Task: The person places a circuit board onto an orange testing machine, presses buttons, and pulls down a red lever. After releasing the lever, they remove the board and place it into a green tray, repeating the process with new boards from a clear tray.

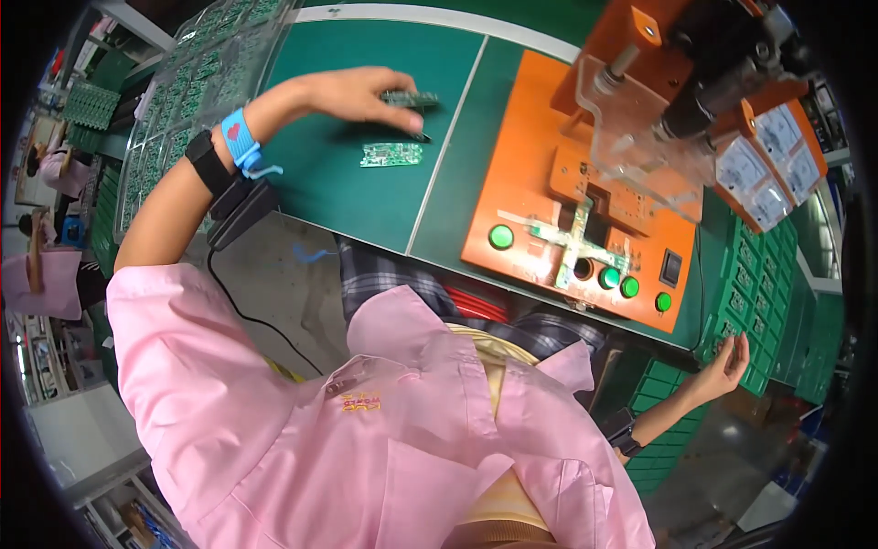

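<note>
My left hand reaches over the green mat, its fingers and thumb closed around the edge of a small green circuit board. Just below that hand, a second circuit board lies flat on the mat. A small dark piece shows by my left thumb. Far to the right, my right hand is at the near edge of a green compartment tray that holds dark boards. Its fingers are curled together, and what they hold, if anything, is too small to make out.
An orange test fixture with round green buttons stands right of the mat, a clear plate and black clamp above it. A clear tray of circuit boards stands at left. A cable hangs from the table edge. Co-workers sit at far left.
</note>
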`<state>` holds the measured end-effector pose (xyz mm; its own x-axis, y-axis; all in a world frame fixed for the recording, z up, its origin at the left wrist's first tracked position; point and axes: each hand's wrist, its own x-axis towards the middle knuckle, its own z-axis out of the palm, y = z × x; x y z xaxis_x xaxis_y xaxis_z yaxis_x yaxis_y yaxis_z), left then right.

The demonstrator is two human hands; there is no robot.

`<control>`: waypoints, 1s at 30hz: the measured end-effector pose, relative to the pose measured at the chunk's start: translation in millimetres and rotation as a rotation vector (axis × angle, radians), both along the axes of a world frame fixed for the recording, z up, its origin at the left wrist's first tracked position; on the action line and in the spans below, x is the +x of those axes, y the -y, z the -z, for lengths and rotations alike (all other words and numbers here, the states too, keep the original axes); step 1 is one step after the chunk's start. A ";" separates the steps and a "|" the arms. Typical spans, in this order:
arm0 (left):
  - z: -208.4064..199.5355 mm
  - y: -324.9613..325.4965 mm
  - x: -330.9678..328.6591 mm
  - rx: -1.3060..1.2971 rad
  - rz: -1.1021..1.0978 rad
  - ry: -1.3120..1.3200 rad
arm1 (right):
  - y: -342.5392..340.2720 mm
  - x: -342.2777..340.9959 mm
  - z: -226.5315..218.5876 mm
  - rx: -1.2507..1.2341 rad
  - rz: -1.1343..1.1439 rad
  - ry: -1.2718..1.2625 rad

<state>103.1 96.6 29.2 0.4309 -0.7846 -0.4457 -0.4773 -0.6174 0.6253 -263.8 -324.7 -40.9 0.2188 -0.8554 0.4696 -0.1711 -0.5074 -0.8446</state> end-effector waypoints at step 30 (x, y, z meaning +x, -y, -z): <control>-30.8 -42.9 38.6 -0.398 -0.689 0.567 | -63.9 20.4 -43.5 -0.048 -0.178 0.209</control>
